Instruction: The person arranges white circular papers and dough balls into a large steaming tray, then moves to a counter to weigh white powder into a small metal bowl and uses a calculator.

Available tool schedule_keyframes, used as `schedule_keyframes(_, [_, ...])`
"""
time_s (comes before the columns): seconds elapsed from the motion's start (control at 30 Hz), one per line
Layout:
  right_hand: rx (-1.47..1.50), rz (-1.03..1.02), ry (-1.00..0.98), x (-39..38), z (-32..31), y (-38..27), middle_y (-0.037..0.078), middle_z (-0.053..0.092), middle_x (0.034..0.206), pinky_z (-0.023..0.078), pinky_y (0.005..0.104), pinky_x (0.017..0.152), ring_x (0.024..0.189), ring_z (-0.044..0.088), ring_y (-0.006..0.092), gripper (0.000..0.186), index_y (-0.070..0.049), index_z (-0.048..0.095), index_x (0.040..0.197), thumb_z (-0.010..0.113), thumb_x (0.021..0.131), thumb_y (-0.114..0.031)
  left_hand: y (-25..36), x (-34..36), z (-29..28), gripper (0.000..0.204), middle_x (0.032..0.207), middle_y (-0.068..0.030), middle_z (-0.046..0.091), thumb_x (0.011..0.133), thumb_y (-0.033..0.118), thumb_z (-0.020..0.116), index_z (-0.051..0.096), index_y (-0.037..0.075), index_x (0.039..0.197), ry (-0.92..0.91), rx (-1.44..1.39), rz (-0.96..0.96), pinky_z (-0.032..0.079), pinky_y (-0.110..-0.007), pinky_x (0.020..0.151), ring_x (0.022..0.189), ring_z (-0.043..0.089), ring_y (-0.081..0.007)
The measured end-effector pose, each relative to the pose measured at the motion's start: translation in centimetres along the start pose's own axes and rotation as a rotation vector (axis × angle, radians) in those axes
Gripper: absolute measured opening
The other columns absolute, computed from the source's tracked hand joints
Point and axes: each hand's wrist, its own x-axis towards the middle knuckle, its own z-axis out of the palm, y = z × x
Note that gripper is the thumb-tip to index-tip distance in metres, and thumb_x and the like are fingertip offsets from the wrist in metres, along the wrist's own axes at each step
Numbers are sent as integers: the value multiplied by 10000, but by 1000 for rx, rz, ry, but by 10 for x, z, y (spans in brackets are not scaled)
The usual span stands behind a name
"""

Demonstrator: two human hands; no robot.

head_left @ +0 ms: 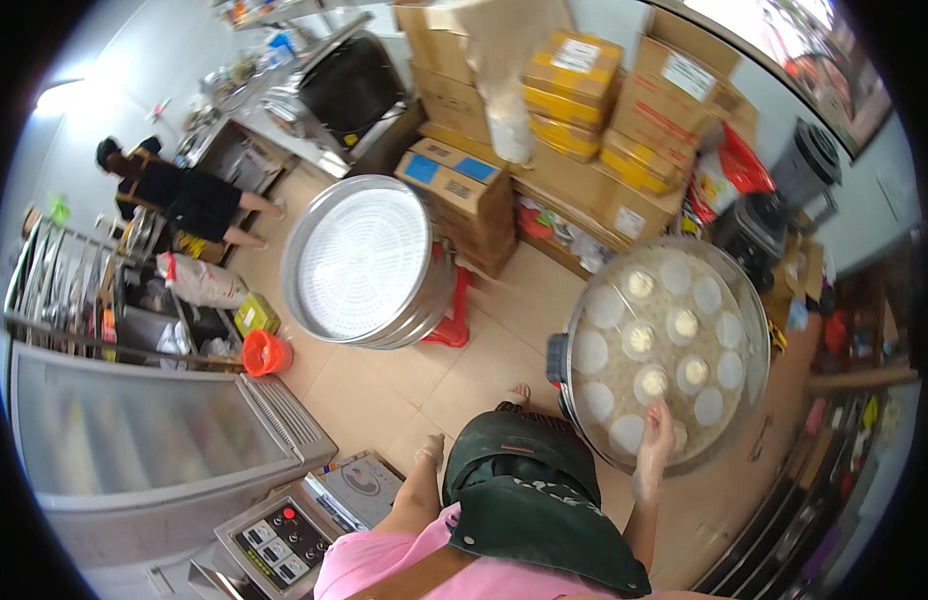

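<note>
My right hand (658, 430) reaches over a large round metal tray (756, 320) at the right, its fingers closed near a pleated white bun (654, 382); what they hold is unclear. The tray has several white paper rounds (601, 402), some bearing similar buns, on a speckled pale surface. A black fitting (558, 356) is at its left side. My left hand (432, 448) hangs low at my left, fingers loosely apart with nothing visible in them, beside a dark green bag (519, 485) on my body.
Stacked perforated steamer trays (356, 255) stand on a red stool (449, 320). Cardboard boxes (454, 205) and blenders (754, 240) line the back. A freezer (144, 420), orange bucket (267, 353) and control panel (274, 540) are at left. Another person (189, 195) stands at upper left.
</note>
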Motion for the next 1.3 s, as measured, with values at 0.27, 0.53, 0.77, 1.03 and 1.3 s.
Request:
schedule_keyframes(0.27, [-78, -78, -93, -11, 48, -20, 156, 617, 1063, 436, 310, 908, 1001, 582, 208, 288, 66, 536, 1188, 477, 913, 1, 18, 17, -26, 492, 1253, -249, 527, 911, 375, 455, 571, -22, 1178, -20, -88, 56, 377, -447, 989, 1206, 474, -386])
schedule_keyframes(0.53, [-229, -300, -223, -11, 63, -28, 185, 653, 1014, 493, 322, 840, 927, 641, 235, 288, 73, 561, 1138, 520, 856, 25, 56, 0, -3, 470, 1124, -260, 603, 873, 345, 479, 607, -48, 1095, 129, -450, 162, 420, -417, 934, 1098, 558, -377])
schedule_keyframes(0.77, [-205, -307, -438, -17, 72, -34, 210, 644, 995, 488, 368, 816, 897, 639, 303, 281, 39, 585, 1105, 569, 829, -11, -40, -6, 35, 508, 1215, -236, 561, 876, 396, 470, 594, -31, 1122, 125, -306, -32, 409, -431, 974, 1156, 518, -383])
schedule_keyframes(1.03, [-182, -356, -574, -18, 60, -38, 197, 648, 956, 475, 388, 794, 878, 630, 331, 240, 14, 599, 1083, 507, 880, -76, -59, -98, 46, 419, 1288, -198, 514, 947, 326, 387, 533, 61, 1237, -45, -29, -143, 406, -439, 971, 1207, 477, -364])
schedule_keyframes(1.3, [-227, -421, -547, -17, 62, -10, 228, 636, 972, 483, 406, 783, 892, 629, 354, 251, 17, 593, 1096, 477, 916, -114, -72, -82, 55, 470, 1268, -223, 528, 882, 386, 482, 566, 64, 1213, 107, -229, -125, 366, -430, 995, 1194, 480, -391])
